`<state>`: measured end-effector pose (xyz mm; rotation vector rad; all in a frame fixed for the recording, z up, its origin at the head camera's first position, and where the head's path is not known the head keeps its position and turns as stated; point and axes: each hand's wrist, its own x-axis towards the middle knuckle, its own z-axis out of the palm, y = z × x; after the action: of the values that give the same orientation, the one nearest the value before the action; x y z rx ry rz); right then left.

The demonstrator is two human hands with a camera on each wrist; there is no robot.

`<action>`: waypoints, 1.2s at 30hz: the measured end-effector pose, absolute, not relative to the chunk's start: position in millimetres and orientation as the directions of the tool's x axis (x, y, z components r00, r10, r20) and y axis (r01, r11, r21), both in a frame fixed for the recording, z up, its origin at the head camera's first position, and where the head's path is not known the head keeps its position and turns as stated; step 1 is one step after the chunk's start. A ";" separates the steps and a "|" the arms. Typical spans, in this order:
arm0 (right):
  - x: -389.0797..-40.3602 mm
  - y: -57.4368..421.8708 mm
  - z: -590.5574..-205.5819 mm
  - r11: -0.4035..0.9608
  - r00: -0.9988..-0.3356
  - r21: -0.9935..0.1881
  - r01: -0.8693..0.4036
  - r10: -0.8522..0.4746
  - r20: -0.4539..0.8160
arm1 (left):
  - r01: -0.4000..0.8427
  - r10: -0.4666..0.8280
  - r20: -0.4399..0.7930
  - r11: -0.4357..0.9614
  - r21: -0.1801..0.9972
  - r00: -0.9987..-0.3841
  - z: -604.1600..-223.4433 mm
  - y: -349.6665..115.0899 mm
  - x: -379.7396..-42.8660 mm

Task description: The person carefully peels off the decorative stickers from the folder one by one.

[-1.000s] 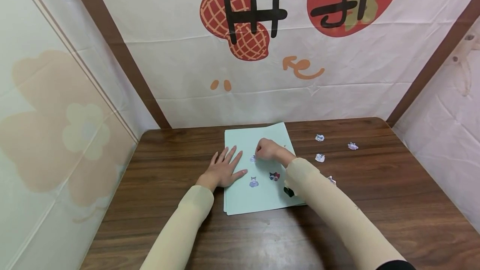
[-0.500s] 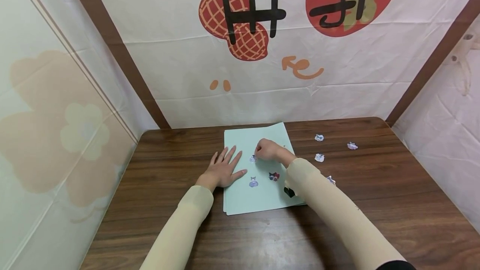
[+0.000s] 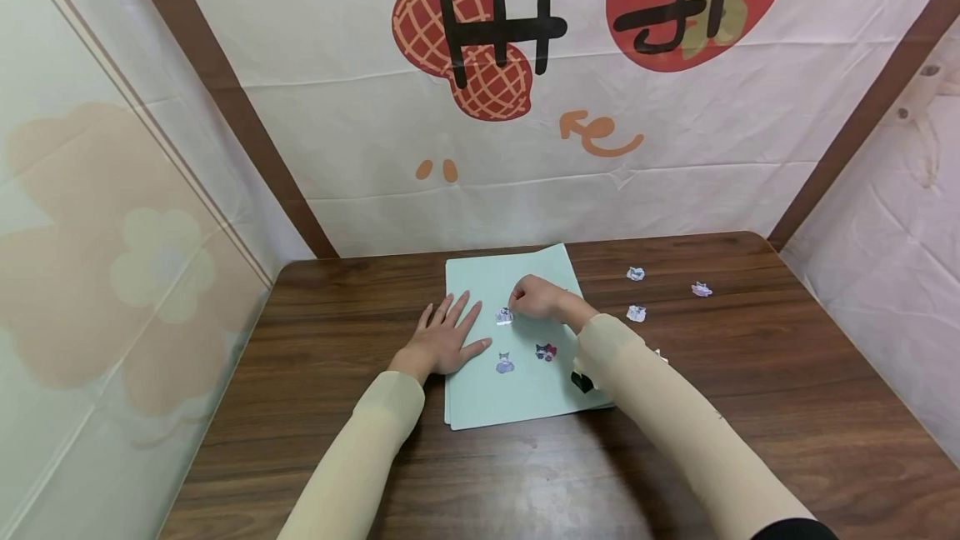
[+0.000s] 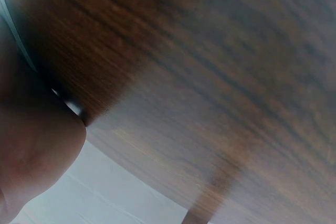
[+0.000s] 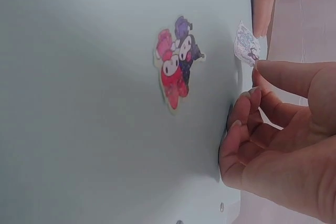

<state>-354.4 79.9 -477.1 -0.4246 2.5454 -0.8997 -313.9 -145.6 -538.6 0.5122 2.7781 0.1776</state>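
Note:
My right hand (image 3: 536,298) pinches the edge of a small pale cartoon sticker (image 5: 247,44) between thumb and forefinger. In the right wrist view the sticker stands tilted, close over the pale green sheets of paper (image 3: 480,398), while the other fingers curl at the paper. My left hand (image 3: 442,342) lies flat with spread fingers on the paper's left side. Below the pinched sticker is a purple sticker (image 3: 505,363) on the sheet. A red-and-black sticker (image 3: 546,352) of two characters lies to its right, under the right forearm's near side.
Loose stickers lie on the wooden table (image 3: 345,315) to the right: one at the back (image 3: 635,273), another nearer (image 3: 636,313), and a purple one (image 3: 701,289) farther right. The right sleeve (image 3: 645,382) partly hides one more. A printed cloth wall (image 3: 345,190) rises behind the table.
Both hands stay almost in place. The pinched sticker now shows a bright glint along its lower edge. The head view has shifted slightly.

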 end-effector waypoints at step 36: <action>-356.2 92.7 -468.1 0.660 -0.833 -0.738 -0.140 -0.482 -0.273 | 0.322 0.367 -0.274 0.926 0.198 -0.889 -539.9 -148.3 -316.0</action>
<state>-356.2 92.7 -468.1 -0.4853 2.4272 -1.0254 -316.0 -148.3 -539.9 0.5092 2.7759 0.2114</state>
